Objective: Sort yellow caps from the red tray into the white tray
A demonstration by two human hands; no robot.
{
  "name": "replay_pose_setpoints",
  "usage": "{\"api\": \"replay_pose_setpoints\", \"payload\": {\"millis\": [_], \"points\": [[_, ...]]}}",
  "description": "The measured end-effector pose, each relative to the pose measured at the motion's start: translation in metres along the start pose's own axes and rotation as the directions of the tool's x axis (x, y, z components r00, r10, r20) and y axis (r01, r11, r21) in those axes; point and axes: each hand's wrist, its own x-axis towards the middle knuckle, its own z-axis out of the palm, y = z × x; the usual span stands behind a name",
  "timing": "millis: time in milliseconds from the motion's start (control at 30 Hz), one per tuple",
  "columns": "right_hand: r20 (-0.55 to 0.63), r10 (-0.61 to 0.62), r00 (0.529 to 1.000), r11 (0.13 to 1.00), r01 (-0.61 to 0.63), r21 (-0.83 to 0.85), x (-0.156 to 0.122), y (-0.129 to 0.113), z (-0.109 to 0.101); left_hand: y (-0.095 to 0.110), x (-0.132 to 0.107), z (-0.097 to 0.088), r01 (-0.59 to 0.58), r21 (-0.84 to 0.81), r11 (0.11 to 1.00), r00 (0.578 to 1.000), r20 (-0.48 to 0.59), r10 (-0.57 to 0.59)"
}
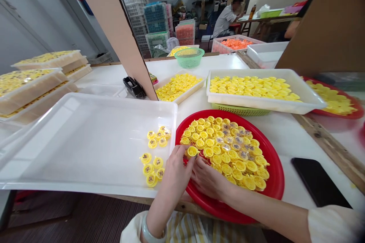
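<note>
My left hand (176,167) is closed on a small yellow cup-shaped plastic piece (192,152) with a round open top, at the left side of a red round tray (278,182). Close against it, my right hand (209,178) has its fingers curled, the tips near the piece; what they hold is hidden. Many similar yellow pieces (225,158) cover the red tray in rows, and clear round caps with dark prints (243,155) lie on some of them. To the left, a white tray (85,140) holds several capped yellow pieces (152,179) in two groups near its right edge.
A black phone (319,182) lies at right. Behind the red tray, a white tray (262,104) of yellow parts rests on a green basket (241,110). A cardboard panel (122,26) stands beside a black clip (134,87). Stacked filled trays (34,95) stand left. A person (226,21) sits far back.
</note>
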Motion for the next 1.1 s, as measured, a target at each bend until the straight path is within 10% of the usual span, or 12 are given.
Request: {"api": "replay_pose_setpoints", "payload": {"millis": [367,667,1100], "points": [[0.033,0.128,0.991,0.992,-0.128,0.009,0.006,-0.021,0.014,-0.005,-0.002,0.000,0.042,0.000,0.999,0.999,0.030,-0.042],[-0.099,0.160,0.982,0.987,-0.158,0.029,-0.027,0.045,-0.052,-0.006,-0.013,0.021,-0.012,0.018,1.000,0.988,0.154,0.009],[-0.050,0.307,0.950,0.932,-0.290,0.216,-0.083,0.087,-0.050,0.008,-0.018,0.032,0.009,-0.249,0.969,0.978,0.202,0.043]]}}
